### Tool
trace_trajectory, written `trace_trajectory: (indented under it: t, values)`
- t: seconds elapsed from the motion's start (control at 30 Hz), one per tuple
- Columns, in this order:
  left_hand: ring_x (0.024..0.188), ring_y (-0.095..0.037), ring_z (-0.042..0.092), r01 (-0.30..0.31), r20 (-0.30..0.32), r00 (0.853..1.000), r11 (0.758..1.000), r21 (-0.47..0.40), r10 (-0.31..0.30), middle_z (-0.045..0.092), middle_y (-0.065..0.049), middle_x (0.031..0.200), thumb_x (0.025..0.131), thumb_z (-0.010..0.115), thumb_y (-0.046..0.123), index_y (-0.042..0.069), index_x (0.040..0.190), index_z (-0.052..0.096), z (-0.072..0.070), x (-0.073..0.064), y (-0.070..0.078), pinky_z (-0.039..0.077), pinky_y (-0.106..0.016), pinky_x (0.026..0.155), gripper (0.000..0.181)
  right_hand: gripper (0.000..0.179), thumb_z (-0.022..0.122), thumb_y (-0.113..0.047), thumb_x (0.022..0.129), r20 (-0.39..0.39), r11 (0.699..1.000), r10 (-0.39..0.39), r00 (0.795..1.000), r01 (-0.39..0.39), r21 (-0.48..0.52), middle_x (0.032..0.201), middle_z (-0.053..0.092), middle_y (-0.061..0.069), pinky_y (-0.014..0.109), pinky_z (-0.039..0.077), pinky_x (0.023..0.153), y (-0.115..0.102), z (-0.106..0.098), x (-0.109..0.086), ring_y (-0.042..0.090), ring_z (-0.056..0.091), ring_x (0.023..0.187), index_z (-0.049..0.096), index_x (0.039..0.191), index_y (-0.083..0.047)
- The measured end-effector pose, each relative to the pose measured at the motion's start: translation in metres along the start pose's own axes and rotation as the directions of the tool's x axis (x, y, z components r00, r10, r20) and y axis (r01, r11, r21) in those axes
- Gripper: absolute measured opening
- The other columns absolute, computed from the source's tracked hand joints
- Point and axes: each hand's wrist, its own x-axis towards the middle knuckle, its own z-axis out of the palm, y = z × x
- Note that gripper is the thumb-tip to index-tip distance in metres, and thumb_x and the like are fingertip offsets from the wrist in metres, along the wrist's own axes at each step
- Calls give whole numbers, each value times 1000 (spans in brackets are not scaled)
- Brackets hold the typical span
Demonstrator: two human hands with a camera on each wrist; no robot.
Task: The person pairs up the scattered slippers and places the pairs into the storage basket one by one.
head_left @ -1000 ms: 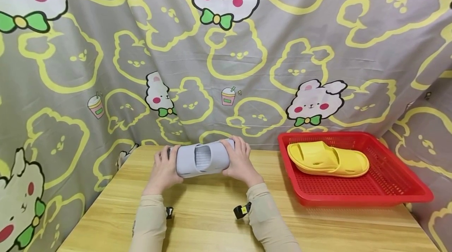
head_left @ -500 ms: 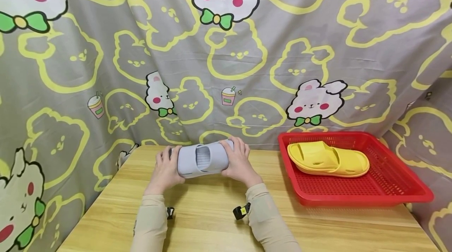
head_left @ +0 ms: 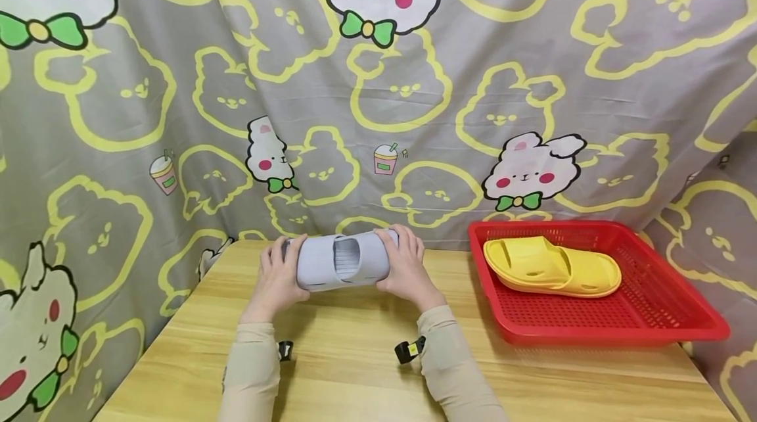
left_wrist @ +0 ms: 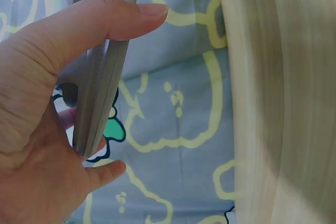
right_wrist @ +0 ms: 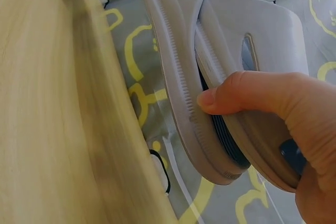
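Observation:
A light grey pair of slippers (head_left: pixel 316 264), fitted into each other, is held above the table by both hands. My left hand (head_left: pixel 278 282) grips the left end; in the left wrist view its thumb lies across the sole's edge, with fingers on the other side. At the right end, my right hand (head_left: pixel 408 269) has its thumb in front and its fingers over the top. The right wrist view shows two layered soles of the slippers (right_wrist: pixel 262 30), a dark ribbed gap between them, and the thumb pressing near that gap.
On the right, a red perforated basket (head_left: pixel 609 334) holds a yellow slipper or nested pair (head_left: pixel 552 267); which, I cannot tell. A patterned grey curtain (head_left: pixel 414 198) hangs behind the wooden table (head_left: pixel 349 369). Small black devices sit at both wrists.
The grey slippers have moved slightly right and up in view, tilting a little, with both hands keeping their grip. The whole head view has shifted slightly. Basket and yellow footwear stay put.

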Motion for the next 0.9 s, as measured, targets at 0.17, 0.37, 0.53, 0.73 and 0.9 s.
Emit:
trace_trajectory:
  t: [0.17,0.37,0.53,0.73,0.9]
  values:
    - [133,-50,21,5,13,1000,1000,10,-6,21,-21,150,53,93,17,27,151,24,-4,1,0,27,-70,103,121,110,92,-20,50,-26,1000,-7,1000,7,-9,145,29,13,56,15,111,-1,-1,2,34,20,139,36,144,-27]
    - [140,-51,15,13,33,999,1000,15,-13,16,-21,157,56,93,20,28,154,21,-7,1,1,22,-72,107,121,109,92,-19,50,-50,1000,-18,999,17,-18,145,30,14,57,16,110,-2,-2,2,34,21,139,37,144,-26]
    - [144,-50,11,11,40,999,1000,21,-11,13,-21,160,58,92,20,29,155,19,-7,-1,1,21,-73,108,122,108,91,-19,51,-40,1000,-6,999,6,-11,146,29,14,56,14,111,-3,-3,0,35,19,140,37,144,-25]
    - [148,-47,4,11,50,999,1000,5,-11,8,-19,163,60,92,20,32,156,16,-10,-1,3,17,-74,110,124,107,91,-19,52,-48,1000,-1,999,1,-12,146,29,14,56,14,112,-4,-7,-2,35,20,140,37,144,-25]
    - [147,-50,6,13,43,999,999,-43,-12,10,-21,162,60,93,26,31,156,17,-16,-2,0,14,-73,111,122,106,92,-18,52,-54,1000,-3,999,2,-6,147,28,14,56,14,111,-4,-10,-1,37,21,140,38,144,-25]
